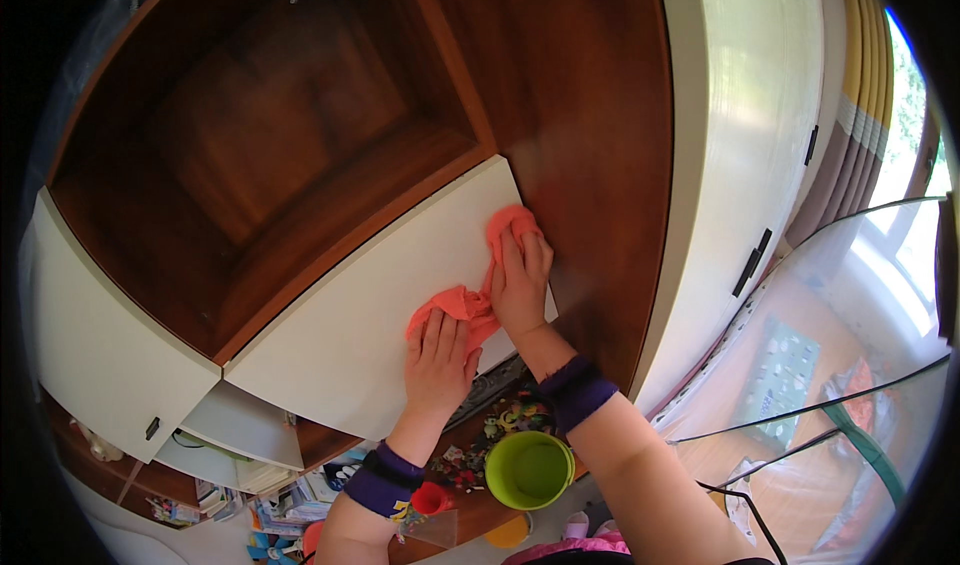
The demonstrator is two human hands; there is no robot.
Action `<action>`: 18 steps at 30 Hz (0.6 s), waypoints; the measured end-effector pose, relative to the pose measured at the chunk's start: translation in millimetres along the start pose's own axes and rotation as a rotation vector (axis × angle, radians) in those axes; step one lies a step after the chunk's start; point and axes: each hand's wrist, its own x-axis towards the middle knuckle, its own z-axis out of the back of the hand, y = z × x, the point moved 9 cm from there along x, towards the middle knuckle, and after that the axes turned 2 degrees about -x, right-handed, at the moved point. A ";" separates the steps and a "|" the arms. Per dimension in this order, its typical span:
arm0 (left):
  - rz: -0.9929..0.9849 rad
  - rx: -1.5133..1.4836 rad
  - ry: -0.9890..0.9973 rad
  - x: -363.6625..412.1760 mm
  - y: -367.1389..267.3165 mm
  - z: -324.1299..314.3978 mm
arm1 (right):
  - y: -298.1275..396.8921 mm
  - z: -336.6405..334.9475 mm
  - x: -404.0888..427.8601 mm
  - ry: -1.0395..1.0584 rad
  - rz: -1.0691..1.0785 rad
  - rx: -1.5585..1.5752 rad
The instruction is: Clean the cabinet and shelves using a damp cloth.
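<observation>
A coral-coloured cloth (469, 304) lies bunched against a white cabinet panel (337, 325). My left hand (439, 359) presses the cloth's lower left part to the panel, fingers pointing up. Higher up and to the right, my right hand (523, 284) holds another fold of the same cloth near the panel's right edge. A twisted stretch of cloth joins the two hands. Directly above the panel is an open brown wooden compartment (285, 115). Dark purple bands circle both wrists.
Below my hands, a brown shelf carries a green bucket (529, 471), a red cup (430, 497) and many small toys (510, 419). Books (296, 509) are stacked at lower left. A tall white cabinet door (750, 152) and a sheer mesh tent (795, 385) stand at right.
</observation>
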 end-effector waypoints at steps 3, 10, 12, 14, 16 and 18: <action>-0.028 0.000 0.006 -1.3 -5.5 -7.0 | -20.5 1.9 -44.1 0.095 -0.074 -0.032; -0.090 -0.005 0.050 -15.2 -3.1 -18.6 | 40.5 19.3 15.7 0.195 0.058 0.072; -0.083 -0.029 0.031 -10.2 -6.7 -15.3 | 51.0 21.8 40.2 0.175 0.133 0.129; -0.075 -0.051 0.016 -9.7 -11.1 -10.2 | 44.9 24.3 42.0 0.144 0.144 0.065; -0.057 -0.049 0.068 -6.3 -13.5 -14.7 | 25.3 25.1 5.4 0.164 0.147 0.030; -0.051 -0.042 0.073 -8.2 -12.2 -14.1 | 25.5 24.8 -5.4 0.189 0.142 0.002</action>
